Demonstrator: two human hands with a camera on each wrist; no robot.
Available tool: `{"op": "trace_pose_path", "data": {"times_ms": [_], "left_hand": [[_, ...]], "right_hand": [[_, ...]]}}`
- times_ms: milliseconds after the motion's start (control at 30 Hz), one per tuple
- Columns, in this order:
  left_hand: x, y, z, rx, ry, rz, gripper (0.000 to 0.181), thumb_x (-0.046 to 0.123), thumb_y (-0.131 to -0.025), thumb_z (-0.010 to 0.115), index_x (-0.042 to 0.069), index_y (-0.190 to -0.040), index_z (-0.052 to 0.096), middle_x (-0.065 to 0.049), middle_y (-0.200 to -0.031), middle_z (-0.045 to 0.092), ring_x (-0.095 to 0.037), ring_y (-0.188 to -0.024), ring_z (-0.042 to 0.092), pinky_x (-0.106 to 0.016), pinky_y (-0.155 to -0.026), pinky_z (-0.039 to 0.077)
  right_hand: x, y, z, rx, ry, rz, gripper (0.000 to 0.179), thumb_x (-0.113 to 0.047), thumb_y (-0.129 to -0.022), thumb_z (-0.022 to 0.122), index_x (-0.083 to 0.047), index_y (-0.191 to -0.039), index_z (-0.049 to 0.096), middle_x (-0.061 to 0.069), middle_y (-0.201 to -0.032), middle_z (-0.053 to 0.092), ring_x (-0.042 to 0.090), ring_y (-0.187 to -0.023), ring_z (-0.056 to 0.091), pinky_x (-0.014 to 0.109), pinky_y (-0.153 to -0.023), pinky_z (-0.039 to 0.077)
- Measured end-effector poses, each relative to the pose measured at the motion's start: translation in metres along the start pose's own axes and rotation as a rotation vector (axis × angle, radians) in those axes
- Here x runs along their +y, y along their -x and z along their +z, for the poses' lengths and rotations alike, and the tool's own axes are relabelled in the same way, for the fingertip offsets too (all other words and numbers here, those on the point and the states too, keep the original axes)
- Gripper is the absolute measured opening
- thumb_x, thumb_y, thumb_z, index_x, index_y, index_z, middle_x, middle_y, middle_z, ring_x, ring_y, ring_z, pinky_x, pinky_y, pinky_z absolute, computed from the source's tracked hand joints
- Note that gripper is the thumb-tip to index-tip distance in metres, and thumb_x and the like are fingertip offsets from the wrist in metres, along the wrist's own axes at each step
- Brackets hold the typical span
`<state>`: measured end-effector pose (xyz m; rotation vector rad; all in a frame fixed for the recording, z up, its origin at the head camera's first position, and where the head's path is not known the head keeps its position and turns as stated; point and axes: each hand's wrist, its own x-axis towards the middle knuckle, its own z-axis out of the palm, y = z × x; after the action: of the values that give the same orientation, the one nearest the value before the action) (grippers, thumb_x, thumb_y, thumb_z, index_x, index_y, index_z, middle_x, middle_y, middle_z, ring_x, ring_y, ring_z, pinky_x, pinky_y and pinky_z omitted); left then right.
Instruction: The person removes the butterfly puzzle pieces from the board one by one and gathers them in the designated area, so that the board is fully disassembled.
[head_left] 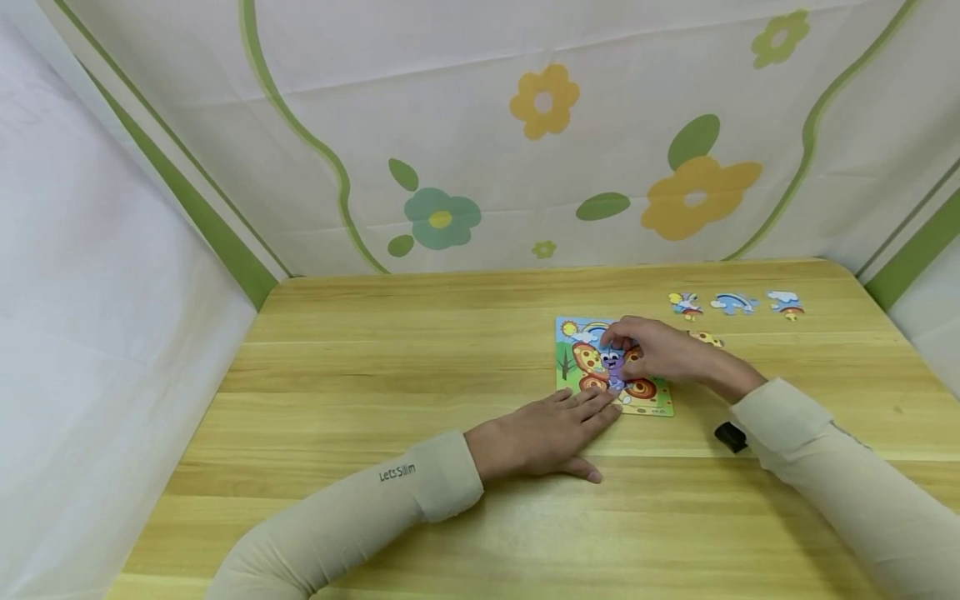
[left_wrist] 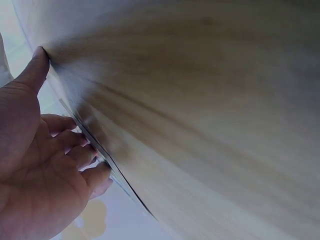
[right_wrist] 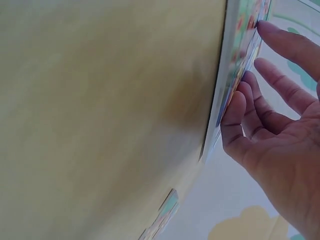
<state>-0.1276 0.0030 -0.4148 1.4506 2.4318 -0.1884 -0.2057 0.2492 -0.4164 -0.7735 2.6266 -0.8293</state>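
A butterfly jigsaw puzzle [head_left: 563, 372] lies on the table, with a purple smiling body in the middle and orange-brown wings. My left hand [head_left: 551, 433] lies flat, its straight fingertips on the puzzle's lower edge and its thumb spread out on the tabletop. From the right, my right hand [head_left: 660, 350] reaches over the puzzle, fingers bent and thumb opposed, gripping a puzzle piece [head_left: 612, 360] at the purple body. In the right wrist view its fingertips [right_wrist: 234, 102] meet the board's face. The hand covers part of the right wing.
Loose puzzle pieces lie behind and to the right: a yellow-and-blue one [head_left: 686, 305], a rainbow one [head_left: 735, 303] and a cloud one [head_left: 785, 303]. Another piece [head_left: 706, 338] shows partly behind the right hand. A black object [head_left: 731, 437] sits by the right cuff. A flowered cloth [head_left: 480, 133] hangs behind the table [head_left: 360, 367].
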Motion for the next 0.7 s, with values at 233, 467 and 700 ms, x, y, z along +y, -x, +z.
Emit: {"op": "trace_pose_path", "data": {"times_ms": [233,467,700], "left_hand": [[-0.0002,0.0003,0.0003,-0.005,0.004,-0.004,0.087,0.063,-0.106,0.041,0.014,-0.170,0.010,-0.004,-0.179,0.006,-0.018,-0.165,0.008,-0.038,-0.132,0.020],[-0.0004,0.0004,0.0001,-0.003,0.012,-0.001,0.086,0.063,-0.106,0.041,0.014,-0.170,0.009,-0.004,-0.179,0.005,-0.017,-0.165,0.007,-0.038,-0.133,0.019],[0.0000,0.0001,-0.0002,-0.004,0.015,-0.003,0.086,0.063,-0.106,0.042,0.015,-0.170,0.009,-0.004,-0.179,0.005,-0.017,-0.165,0.007,-0.038,-0.133,0.019]], "right_hand": [[-0.0035,-0.0003,0.0004,-0.011,-0.004,-0.001,0.034,-0.004,-0.090,0.079,-0.005,-0.122,0.068,0.009,-0.110,0.065,0.025,-0.103,0.060,0.047,-0.091,0.051],[-0.0039,-0.0025,-0.0009,-0.030,-0.004,-0.011,0.036,-0.002,-0.090,0.079,-0.006,-0.124,0.066,0.009,-0.109,0.063,0.025,-0.103,0.059,0.048,-0.091,0.050],[-0.0034,-0.0027,-0.0030,-0.050,0.011,-0.001,0.038,-0.001,-0.090,0.078,-0.007,-0.125,0.066,0.010,-0.110,0.063,0.025,-0.102,0.058,0.046,-0.091,0.050]]}}
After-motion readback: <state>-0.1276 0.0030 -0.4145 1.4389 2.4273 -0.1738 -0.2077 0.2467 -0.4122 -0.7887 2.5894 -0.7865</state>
